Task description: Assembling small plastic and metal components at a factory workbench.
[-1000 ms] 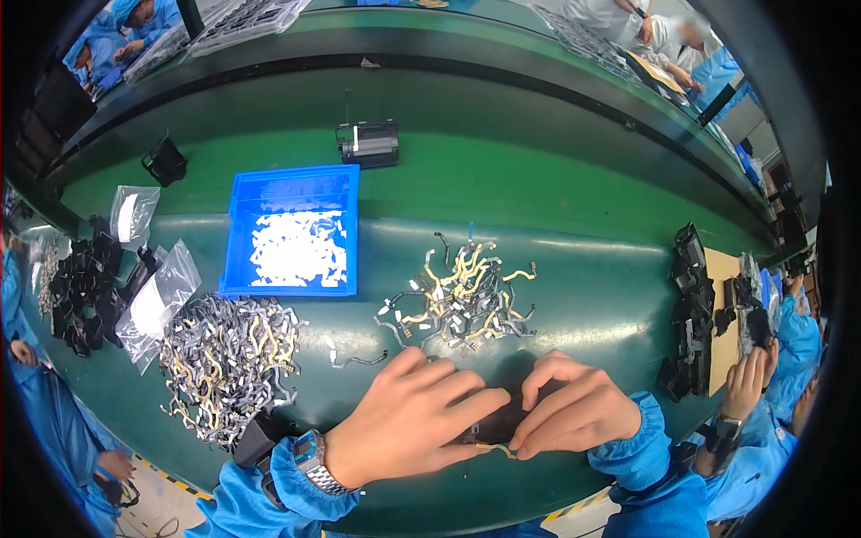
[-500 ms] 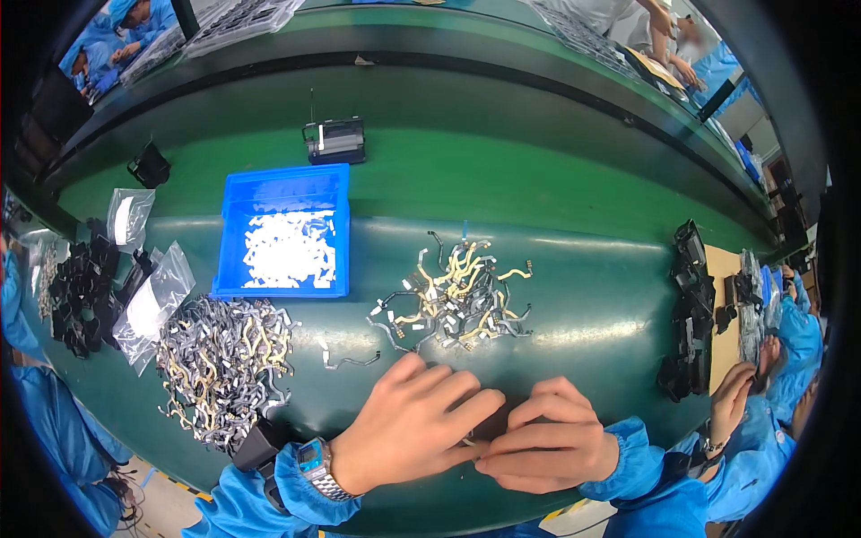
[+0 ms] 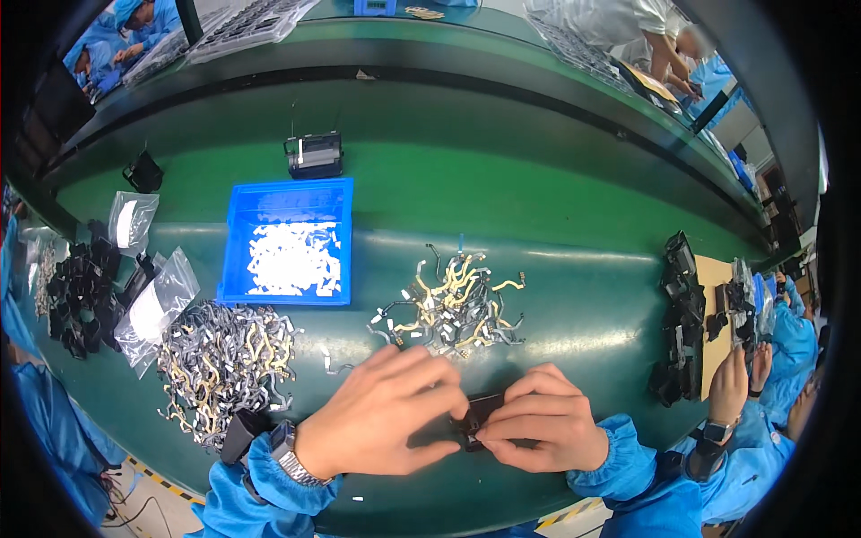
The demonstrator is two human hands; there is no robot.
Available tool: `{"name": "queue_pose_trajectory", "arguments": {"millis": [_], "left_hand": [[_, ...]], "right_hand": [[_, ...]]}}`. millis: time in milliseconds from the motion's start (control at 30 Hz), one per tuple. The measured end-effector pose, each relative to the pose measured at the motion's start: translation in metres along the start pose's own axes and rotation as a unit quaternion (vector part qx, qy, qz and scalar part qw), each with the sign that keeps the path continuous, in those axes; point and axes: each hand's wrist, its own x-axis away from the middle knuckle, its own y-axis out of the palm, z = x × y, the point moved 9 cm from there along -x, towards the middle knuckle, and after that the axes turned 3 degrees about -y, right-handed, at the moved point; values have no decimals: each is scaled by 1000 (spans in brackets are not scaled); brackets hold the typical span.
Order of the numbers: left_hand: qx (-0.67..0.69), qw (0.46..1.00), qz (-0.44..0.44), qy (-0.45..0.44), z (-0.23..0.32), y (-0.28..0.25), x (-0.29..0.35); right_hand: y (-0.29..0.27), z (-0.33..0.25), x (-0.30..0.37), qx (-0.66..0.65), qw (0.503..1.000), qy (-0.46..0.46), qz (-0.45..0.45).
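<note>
My right hand [image 3: 545,423] is closed on a small black plastic part [image 3: 484,411], pinching its right side between thumb and fingers just above the table. Beside it my left hand [image 3: 386,414] has thumb and index finger apart, with the index fingertip at the part's left edge; whether it touches cannot be told. Nothing shows between the left fingers. Beyond the hands lies a loose pile of yellow and grey cables [image 3: 462,305] with white connectors. A single dark cable [image 3: 335,368] with a white end lies near my left knuckles, partly hidden.
A blue bin [image 3: 350,242] of small white pieces stands left of centre, behind a larger cable heap [image 3: 229,368]. Black parts [image 3: 82,300] and clear bags [image 3: 157,300] lie far left. More black housings [image 3: 679,332] line the right, near another person's hands [image 3: 731,386].
My left thumb and index finger have parted and drawn left from my right fingers, exposing the black part. A small white piece now shows on the table near its front edge.
</note>
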Motion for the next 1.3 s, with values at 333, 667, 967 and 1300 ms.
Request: {"name": "queue_pose_trajectory", "arguments": {"millis": [333,667,967,1300], "left_hand": [[-75,995,8,58,5,15,4],[-106,992,32,62,8,14,3],[-101,989,89,64,12,4,3],[-161,980,104,55,15,0,4]], "right_hand": [[1,4,-3,-33,999,18,-3],[19,16,5,-6,990,91,-109],[9,9,1,-26,998,58,-30],[11,14,-1,-59,995,66,-50]]}}
